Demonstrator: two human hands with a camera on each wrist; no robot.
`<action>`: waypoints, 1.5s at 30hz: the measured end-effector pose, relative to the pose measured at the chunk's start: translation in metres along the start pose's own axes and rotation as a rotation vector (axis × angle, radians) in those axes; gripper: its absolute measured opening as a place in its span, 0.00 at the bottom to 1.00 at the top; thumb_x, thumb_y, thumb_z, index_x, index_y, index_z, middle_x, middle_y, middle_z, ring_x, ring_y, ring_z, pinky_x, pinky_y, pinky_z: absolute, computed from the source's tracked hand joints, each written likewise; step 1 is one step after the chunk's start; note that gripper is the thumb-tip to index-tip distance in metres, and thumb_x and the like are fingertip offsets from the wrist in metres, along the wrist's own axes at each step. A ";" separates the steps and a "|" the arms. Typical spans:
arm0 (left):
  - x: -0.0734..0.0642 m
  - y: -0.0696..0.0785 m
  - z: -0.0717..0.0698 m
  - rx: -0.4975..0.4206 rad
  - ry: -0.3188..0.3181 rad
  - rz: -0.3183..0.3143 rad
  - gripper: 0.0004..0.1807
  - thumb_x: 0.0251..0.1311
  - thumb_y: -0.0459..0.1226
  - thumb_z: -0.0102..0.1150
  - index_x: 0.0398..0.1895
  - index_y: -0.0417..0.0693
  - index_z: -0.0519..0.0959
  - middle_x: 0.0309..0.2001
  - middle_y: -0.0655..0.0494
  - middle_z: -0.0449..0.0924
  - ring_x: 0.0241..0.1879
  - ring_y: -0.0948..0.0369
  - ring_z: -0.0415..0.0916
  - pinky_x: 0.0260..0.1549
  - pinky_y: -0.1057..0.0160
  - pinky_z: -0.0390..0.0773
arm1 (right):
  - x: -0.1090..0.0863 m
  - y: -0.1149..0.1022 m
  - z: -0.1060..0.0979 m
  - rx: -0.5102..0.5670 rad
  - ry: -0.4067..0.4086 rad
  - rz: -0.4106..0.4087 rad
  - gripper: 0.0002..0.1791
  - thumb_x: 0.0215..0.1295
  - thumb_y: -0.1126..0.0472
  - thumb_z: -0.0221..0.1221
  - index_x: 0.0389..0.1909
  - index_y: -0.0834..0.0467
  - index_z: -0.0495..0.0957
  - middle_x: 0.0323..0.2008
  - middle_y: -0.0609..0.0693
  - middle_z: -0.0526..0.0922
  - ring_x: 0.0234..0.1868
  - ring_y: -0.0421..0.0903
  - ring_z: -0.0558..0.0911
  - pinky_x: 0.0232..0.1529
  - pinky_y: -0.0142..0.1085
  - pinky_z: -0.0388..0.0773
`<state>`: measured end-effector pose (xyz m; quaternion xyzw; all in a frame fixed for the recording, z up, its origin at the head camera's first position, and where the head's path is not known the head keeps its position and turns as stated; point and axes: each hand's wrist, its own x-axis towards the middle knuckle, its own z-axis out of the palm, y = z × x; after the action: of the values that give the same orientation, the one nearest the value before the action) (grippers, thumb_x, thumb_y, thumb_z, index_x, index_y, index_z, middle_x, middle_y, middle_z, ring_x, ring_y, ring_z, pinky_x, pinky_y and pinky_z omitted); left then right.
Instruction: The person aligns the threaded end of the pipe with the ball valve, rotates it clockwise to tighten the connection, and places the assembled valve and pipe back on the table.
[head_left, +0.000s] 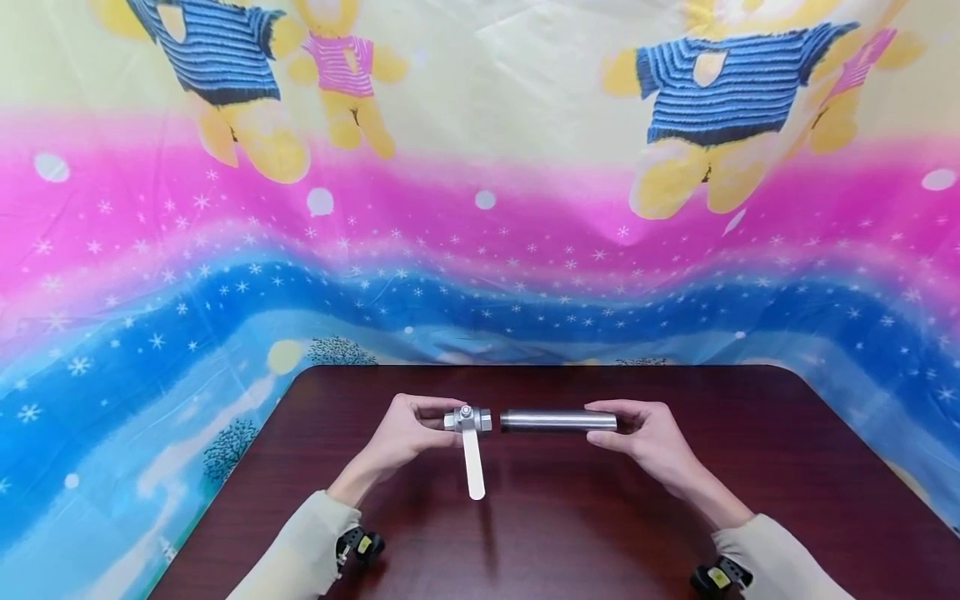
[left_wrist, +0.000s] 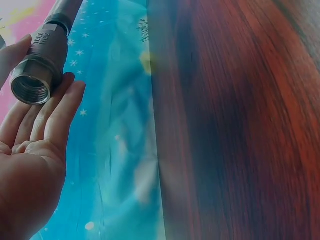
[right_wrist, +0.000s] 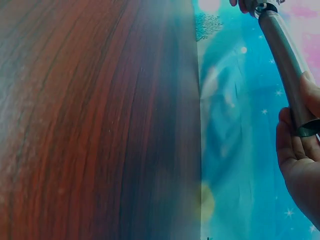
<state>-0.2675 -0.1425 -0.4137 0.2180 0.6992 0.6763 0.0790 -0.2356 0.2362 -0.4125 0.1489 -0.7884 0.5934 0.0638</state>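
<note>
My left hand (head_left: 412, 427) pinches the left end of a metal ball valve (head_left: 468, 420) between thumb and fingers. The valve's flat pale lever handle (head_left: 474, 467) points down toward me. In the left wrist view the valve's threaded open end (left_wrist: 32, 87) faces the camera, above the palm. My right hand (head_left: 648, 433) grips the right end of a straight steel pipe (head_left: 558, 420). Held level, the pipe points its narrower left end at the valve, with a small gap between them in the head view. From the right wrist, the pipe's open hollow end (right_wrist: 307, 128) shows between thumb and fingers.
Below both hands lies a dark reddish wood table (head_left: 570, 517) with rounded far corners. A printed cloth (head_left: 480, 250) with bears and snowflakes hangs behind it and along its sides. Small black devices (head_left: 360, 546) are strapped at both wrists.
</note>
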 end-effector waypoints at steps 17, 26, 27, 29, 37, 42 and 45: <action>0.001 -0.001 0.006 -0.001 -0.001 -0.027 0.26 0.51 0.24 0.75 0.57 0.32 0.85 0.45 0.40 0.89 0.45 0.49 0.89 0.46 0.56 0.87 | 0.001 0.004 0.007 0.047 -0.025 -0.002 0.25 0.57 0.68 0.77 0.56 0.66 0.86 0.42 0.58 0.89 0.37 0.44 0.85 0.37 0.35 0.86; -0.001 0.007 0.011 -0.006 0.002 -0.002 0.27 0.50 0.24 0.76 0.58 0.32 0.85 0.45 0.40 0.89 0.45 0.49 0.89 0.45 0.56 0.87 | -0.002 0.000 0.004 0.064 -0.033 0.007 0.25 0.57 0.69 0.77 0.57 0.68 0.85 0.42 0.58 0.89 0.36 0.44 0.86 0.37 0.36 0.86; -0.002 0.008 0.012 -0.006 0.004 0.003 0.27 0.50 0.24 0.76 0.57 0.32 0.85 0.45 0.40 0.89 0.45 0.49 0.89 0.45 0.56 0.87 | -0.002 -0.001 0.004 0.063 -0.034 0.005 0.25 0.57 0.69 0.77 0.57 0.67 0.85 0.42 0.58 0.89 0.36 0.44 0.86 0.37 0.36 0.86; -0.002 0.011 0.013 -0.005 0.007 0.011 0.27 0.50 0.24 0.76 0.57 0.31 0.85 0.44 0.40 0.89 0.45 0.49 0.89 0.45 0.56 0.87 | -0.002 -0.004 0.003 0.060 -0.035 0.003 0.25 0.57 0.69 0.77 0.57 0.67 0.85 0.42 0.58 0.89 0.36 0.45 0.86 0.37 0.36 0.86; -0.003 0.012 0.013 -0.016 0.017 0.014 0.27 0.49 0.23 0.75 0.57 0.30 0.84 0.44 0.40 0.89 0.43 0.52 0.89 0.44 0.57 0.88 | 0.001 -0.006 0.001 0.075 -0.078 0.008 0.25 0.59 0.69 0.76 0.58 0.69 0.84 0.41 0.59 0.89 0.37 0.45 0.86 0.39 0.36 0.87; -0.002 0.010 0.014 -0.029 0.023 0.016 0.27 0.49 0.23 0.76 0.56 0.30 0.85 0.43 0.41 0.89 0.43 0.51 0.89 0.44 0.57 0.88 | 0.001 -0.004 0.000 0.043 -0.088 0.004 0.22 0.62 0.66 0.75 0.57 0.66 0.85 0.40 0.58 0.88 0.34 0.44 0.83 0.36 0.34 0.84; -0.001 0.008 0.015 -0.041 0.032 0.013 0.26 0.49 0.23 0.76 0.56 0.29 0.84 0.42 0.41 0.89 0.43 0.52 0.89 0.45 0.57 0.87 | 0.001 -0.003 -0.001 0.031 -0.091 -0.006 0.21 0.64 0.64 0.74 0.57 0.65 0.85 0.39 0.56 0.88 0.33 0.44 0.80 0.34 0.34 0.82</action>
<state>-0.2585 -0.1293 -0.4070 0.2098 0.6849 0.6945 0.0679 -0.2357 0.2360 -0.4096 0.1789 -0.7809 0.5979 0.0274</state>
